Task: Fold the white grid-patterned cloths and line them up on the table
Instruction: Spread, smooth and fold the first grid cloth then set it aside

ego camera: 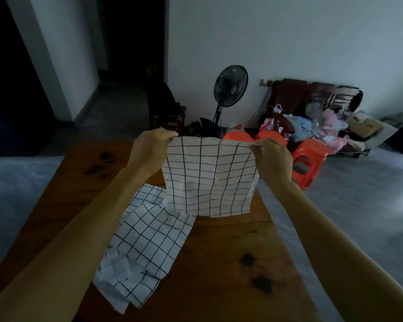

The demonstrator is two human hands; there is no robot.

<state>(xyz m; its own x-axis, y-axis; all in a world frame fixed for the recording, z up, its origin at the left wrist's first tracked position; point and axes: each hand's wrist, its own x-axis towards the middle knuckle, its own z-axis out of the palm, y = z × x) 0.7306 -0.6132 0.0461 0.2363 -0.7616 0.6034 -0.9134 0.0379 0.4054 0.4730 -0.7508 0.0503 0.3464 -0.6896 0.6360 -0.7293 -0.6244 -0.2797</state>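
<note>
Grid-patterned cloths were in two places on the wooden table [219, 263]: loose cloths [144, 247] lay crumpled and overlapping on the left-centre of the tabletop, unfolded, one edge reaching the near side — and the held cloth [209, 177] hung in the air above the table's far half, lower edge just over the wood and partly overlapping the loose ones. Left hand [149, 149] was pinched shut on the held cloth's upper left corner, fingers curled over the top edge. Cloth hung roughly flat between the hands, a vertical crease down its middle. Right hand [273, 159] was pinched on the upper right corner, thumb and fingers closed on the fabric. Behind the table, left to right: a black standing fan [230, 86], orange plastic stools [310, 159] just past the right hand, then a pile of clothes [316, 124] against the wall.
</note>
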